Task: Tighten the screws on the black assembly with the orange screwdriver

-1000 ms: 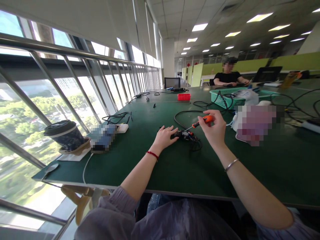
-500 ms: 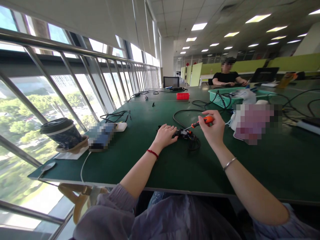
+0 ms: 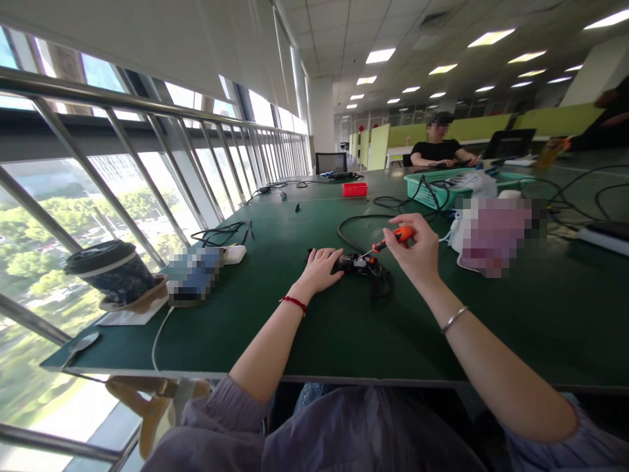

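Screwdriver tip set on a small device, near middle of the desk (image 3: pixel 344 334).
The left hand (image 3: pixel 322 265) lies open, its fingers pressing the left end of the device (image 3: pixel 354 263). The right hand (image 3: pixel 417 252), just right of the device, grips an orange screwdriver (image 3: pixel 388 242) that slants down onto it. A black cable (image 3: pixel 381 287) coils at the device's right. Judged: a screw is being worked, and turning calls for a seated tip and a pinned device.
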Tool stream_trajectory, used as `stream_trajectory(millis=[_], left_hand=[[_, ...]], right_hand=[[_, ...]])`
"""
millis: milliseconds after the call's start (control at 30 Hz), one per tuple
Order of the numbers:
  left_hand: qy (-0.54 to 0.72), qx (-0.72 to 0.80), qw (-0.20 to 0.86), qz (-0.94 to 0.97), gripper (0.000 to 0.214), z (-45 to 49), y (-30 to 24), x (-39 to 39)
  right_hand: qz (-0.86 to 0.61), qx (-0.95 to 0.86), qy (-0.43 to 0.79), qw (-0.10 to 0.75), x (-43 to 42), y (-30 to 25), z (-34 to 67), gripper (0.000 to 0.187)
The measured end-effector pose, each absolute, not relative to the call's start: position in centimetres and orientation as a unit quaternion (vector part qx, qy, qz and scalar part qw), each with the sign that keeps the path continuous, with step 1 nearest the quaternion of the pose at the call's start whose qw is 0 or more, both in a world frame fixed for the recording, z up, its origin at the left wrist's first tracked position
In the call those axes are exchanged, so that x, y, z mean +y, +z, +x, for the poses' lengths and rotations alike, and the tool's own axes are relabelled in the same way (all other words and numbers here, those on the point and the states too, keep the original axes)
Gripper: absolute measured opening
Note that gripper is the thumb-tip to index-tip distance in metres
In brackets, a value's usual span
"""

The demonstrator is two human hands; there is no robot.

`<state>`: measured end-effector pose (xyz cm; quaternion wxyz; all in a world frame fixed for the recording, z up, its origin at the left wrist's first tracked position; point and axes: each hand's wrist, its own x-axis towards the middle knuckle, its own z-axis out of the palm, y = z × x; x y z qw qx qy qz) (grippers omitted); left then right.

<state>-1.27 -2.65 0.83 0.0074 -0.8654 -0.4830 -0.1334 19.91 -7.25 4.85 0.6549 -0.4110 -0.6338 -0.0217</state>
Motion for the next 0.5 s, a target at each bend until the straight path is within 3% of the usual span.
stream_trajectory(millis=[167, 367, 500], left_hand=[[-0.136, -0.485, 0.004, -0.864, 0.058, -1.29, 1.22, -2.92], [-0.14, -0.481, 0.001, -0.866, 0.057, -1.35, 1.08, -2.93], [-0.144, -0.48, 0.005, -0.865, 0.057, -1.44, 0.91, -2.87]], right_hand=[[-0.349, -0.655, -0.035, 0.67, -7.04, 4.62, 19.78, 0.029], [-0.4, -0.65, -0.023, 0.646, -7.33, 4.79, 19.85, 0.011], [-0.381, -0.66, -0.043, 0.646, -7.43, 4.7, 19.82, 0.016]])
